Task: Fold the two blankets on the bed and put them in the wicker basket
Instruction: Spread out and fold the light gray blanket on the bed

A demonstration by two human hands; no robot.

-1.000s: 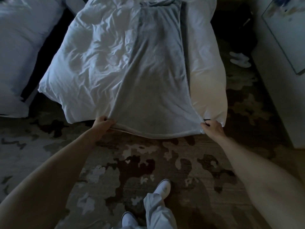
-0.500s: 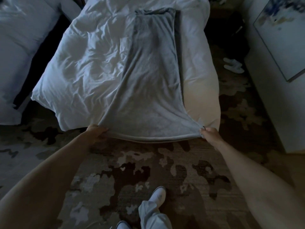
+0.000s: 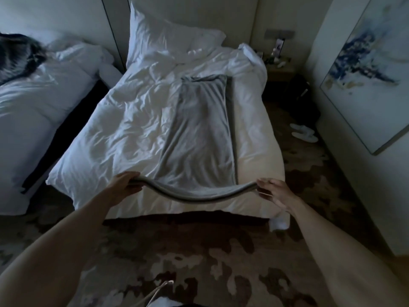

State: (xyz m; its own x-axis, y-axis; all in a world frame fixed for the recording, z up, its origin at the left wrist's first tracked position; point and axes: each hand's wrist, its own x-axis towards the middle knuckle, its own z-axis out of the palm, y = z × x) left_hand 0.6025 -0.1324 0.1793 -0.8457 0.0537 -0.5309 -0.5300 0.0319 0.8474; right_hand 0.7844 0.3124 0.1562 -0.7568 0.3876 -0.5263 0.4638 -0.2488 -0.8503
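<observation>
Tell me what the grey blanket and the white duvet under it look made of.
Grey blanket: soft matte knit or fleece, probably; its raised edge sags limply and shows no shine. White duvet: likely smooth woven cotton, faintly lustrous, with sharp crumpled creases.

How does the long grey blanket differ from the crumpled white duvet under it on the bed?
The grey blanket is dark and narrow, a long strip; the white duvet is bright and spreads much wider. The grey blanket's near edge is raised, gripped by the left hand and the right hand; the white duvet lies flat, and no hand grips it. Both are soft, wrinkled cloth.
</observation>
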